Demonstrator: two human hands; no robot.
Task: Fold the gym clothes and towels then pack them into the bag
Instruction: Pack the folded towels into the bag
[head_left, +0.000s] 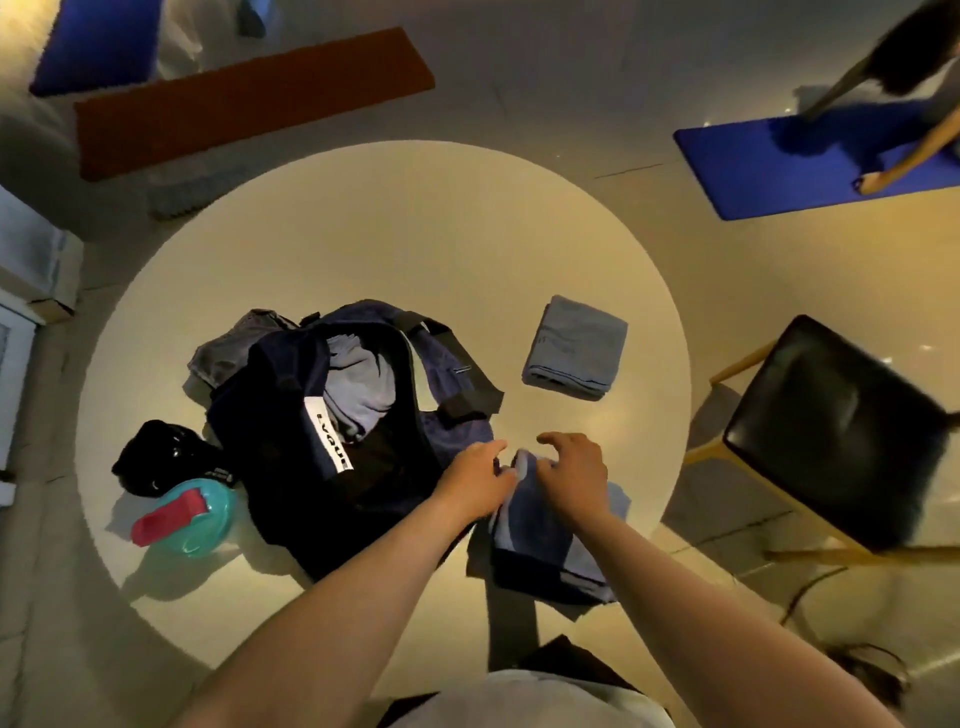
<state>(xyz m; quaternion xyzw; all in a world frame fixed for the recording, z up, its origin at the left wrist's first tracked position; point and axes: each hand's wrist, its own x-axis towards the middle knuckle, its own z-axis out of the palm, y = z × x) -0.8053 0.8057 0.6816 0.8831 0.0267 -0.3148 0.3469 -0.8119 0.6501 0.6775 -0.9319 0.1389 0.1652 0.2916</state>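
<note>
Both forearms reach in from the near edge of the round table (415, 234), where my hands meet over a folded blue garment (550, 540) lying at the table's near rim, just right of the open bag (291, 467). My left hand (475, 475) pinches the garment's far edge, thumb above and fingers curled onto the cloth. My right hand (574, 467) arches over the same edge with bent fingers, tips down on the fabric — whether it actually grips or only presses, I cannot tell.

As I judge it, folding of this piece is all but done and packing is the step in hand. The bag gapes beside it, a pale grey-blue cloth (358, 384) already inside. A folded grey towel (574, 348) waits further out on the table, well apart from my hands, and a crumpled grey garment (228, 348) lies behind the bag, not yet folded.

Next move, as I read it — get both hands under or round the bundle so the layers stay together, lift it, carry it left over the bag's rim and lay it flat on the cloth within. A loose one-edge hold could let the fold fall open.
</note>
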